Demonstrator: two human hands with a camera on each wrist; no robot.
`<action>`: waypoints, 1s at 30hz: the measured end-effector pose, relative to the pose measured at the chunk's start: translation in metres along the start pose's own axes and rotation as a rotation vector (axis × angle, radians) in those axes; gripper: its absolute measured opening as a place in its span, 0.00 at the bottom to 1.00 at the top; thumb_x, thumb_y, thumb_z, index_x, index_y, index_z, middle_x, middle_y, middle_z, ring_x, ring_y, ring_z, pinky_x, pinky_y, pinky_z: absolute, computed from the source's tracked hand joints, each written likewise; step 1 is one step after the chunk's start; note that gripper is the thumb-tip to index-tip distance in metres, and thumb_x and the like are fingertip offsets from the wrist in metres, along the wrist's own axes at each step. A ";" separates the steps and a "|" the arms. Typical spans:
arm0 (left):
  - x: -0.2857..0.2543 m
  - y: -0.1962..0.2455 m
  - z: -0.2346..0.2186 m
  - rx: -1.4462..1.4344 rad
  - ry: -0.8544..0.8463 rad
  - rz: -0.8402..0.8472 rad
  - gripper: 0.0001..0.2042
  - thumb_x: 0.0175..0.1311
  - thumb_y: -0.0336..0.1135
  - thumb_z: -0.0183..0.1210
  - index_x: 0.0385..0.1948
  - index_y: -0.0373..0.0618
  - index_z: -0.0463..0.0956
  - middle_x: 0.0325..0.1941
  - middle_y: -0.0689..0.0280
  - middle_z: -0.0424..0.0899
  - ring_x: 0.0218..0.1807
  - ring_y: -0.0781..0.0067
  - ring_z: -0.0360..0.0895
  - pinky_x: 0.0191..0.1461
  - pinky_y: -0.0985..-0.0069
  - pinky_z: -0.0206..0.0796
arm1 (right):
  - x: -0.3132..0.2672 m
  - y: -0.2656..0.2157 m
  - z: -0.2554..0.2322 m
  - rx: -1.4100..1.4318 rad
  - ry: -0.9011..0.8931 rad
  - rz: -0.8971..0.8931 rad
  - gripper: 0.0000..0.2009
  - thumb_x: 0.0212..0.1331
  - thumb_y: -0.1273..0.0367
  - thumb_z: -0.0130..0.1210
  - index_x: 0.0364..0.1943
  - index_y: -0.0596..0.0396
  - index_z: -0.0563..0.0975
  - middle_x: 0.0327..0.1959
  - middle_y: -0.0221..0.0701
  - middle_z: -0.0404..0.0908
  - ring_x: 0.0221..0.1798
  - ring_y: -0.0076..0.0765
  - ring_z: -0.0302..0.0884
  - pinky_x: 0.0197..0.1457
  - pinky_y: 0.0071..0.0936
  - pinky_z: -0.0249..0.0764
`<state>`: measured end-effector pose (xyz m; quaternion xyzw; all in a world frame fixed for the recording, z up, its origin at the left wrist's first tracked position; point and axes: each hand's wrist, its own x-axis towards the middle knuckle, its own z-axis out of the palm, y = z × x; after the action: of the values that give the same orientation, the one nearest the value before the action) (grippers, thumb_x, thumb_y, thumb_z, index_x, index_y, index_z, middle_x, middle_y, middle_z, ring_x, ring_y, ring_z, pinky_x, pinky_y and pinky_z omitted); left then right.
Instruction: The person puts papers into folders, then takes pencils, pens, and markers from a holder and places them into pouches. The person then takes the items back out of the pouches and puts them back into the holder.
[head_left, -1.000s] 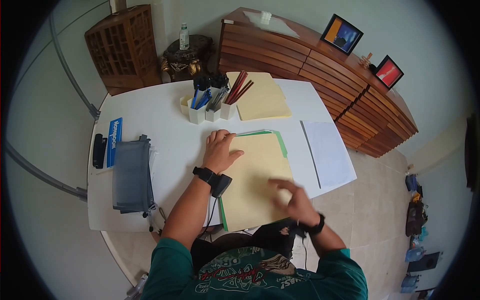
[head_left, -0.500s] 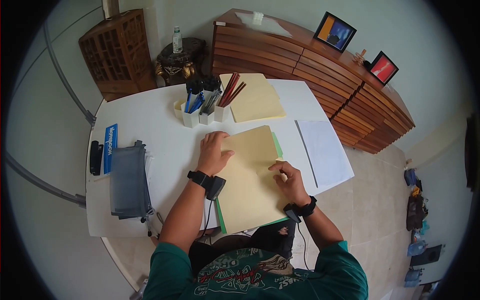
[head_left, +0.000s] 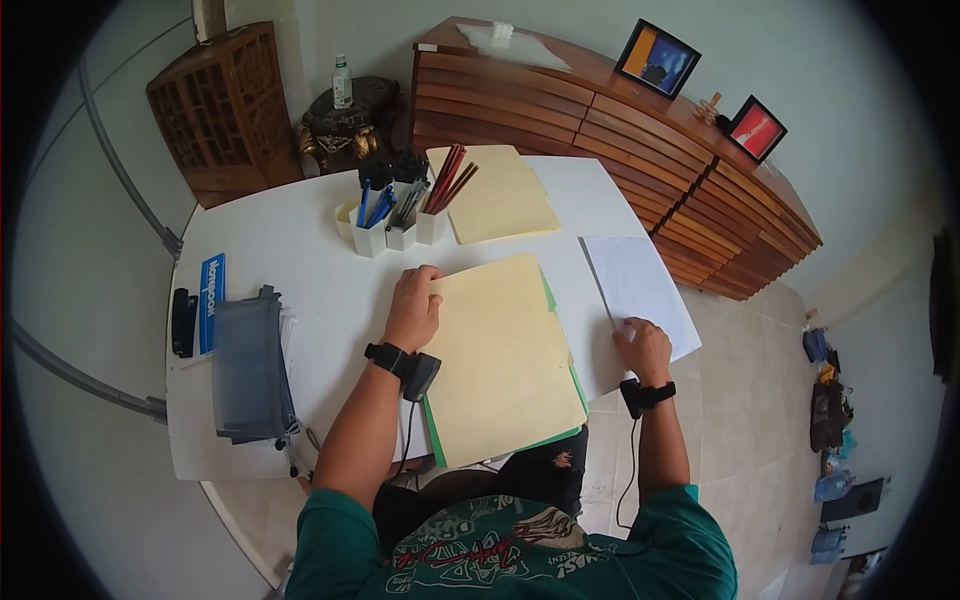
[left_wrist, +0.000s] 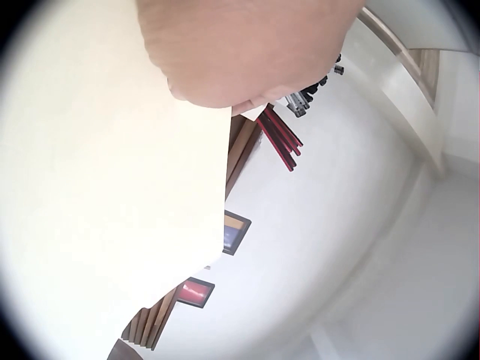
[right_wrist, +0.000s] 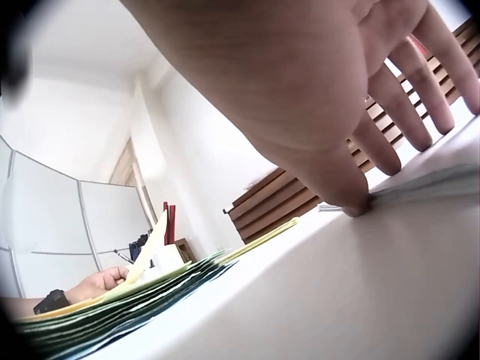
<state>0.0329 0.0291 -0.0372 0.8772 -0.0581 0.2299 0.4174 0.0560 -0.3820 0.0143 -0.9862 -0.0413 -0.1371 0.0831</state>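
Note:
A cream manila folder (head_left: pixel 500 360) lies over green folders (head_left: pixel 434 440) at the table's front. My left hand (head_left: pixel 412 310) grips its upper left edge; in the right wrist view that edge stands raised above the layered green stack (right_wrist: pixel 135 315). My right hand (head_left: pixel 645 350) is over the near left part of a stack of white paper (head_left: pixel 635 280). In the right wrist view the fingers (right_wrist: pixel 382 150) are spread and fairly straight, reaching down to the paper, with the thumb tip right at the stack's edge.
White holders (head_left: pixel 370 238) with blue pens, grey pens and red pencils stand at the back, beside more manila folders (head_left: pixel 505 200). On the left lie a grey mesh pouch (head_left: pixel 250 370), a blue notebook (head_left: pixel 212 300) and a black stapler-like object (head_left: pixel 184 322). Wrist camera cables (head_left: pixel 632 470) hang down.
My right hand has left the manila folder's right side and moved right to the white paper. My left hand stays at the folder's upper left edge.

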 end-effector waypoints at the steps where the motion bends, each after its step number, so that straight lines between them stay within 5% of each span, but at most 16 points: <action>1: 0.000 0.000 0.000 -0.002 0.003 0.000 0.19 0.55 0.18 0.61 0.48 0.42 0.69 0.50 0.55 0.78 0.58 0.48 0.72 0.63 0.56 0.63 | 0.001 0.002 0.000 0.002 -0.001 0.003 0.16 0.53 0.59 0.63 0.41 0.52 0.86 0.38 0.45 0.87 0.41 0.55 0.85 0.46 0.45 0.81; 13: 0.000 -0.001 0.000 -0.010 0.008 0.000 0.19 0.55 0.19 0.61 0.48 0.43 0.69 0.50 0.55 0.78 0.58 0.48 0.72 0.62 0.56 0.64 | 0.006 0.015 0.004 0.009 -0.042 -0.044 0.13 0.57 0.59 0.61 0.37 0.51 0.87 0.30 0.47 0.85 0.34 0.57 0.84 0.41 0.46 0.81; 21: 0.000 -0.002 0.000 -0.012 0.006 0.005 0.19 0.55 0.18 0.61 0.49 0.42 0.69 0.50 0.54 0.77 0.58 0.47 0.72 0.62 0.57 0.64 | 0.003 0.004 0.000 -0.039 0.018 -0.125 0.10 0.49 0.67 0.59 0.34 0.53 0.86 0.28 0.47 0.85 0.33 0.57 0.84 0.40 0.46 0.81; 30: 0.000 -0.001 -0.001 -0.011 0.005 0.002 0.19 0.55 0.19 0.61 0.48 0.42 0.69 0.49 0.54 0.77 0.57 0.47 0.72 0.61 0.57 0.64 | 0.012 0.004 -0.001 -0.041 -0.007 -0.072 0.11 0.47 0.65 0.61 0.31 0.56 0.85 0.27 0.48 0.84 0.32 0.57 0.84 0.39 0.45 0.81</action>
<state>0.0330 0.0301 -0.0373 0.8744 -0.0590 0.2321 0.4221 0.0678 -0.3855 0.0179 -0.9860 -0.0741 -0.1376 0.0575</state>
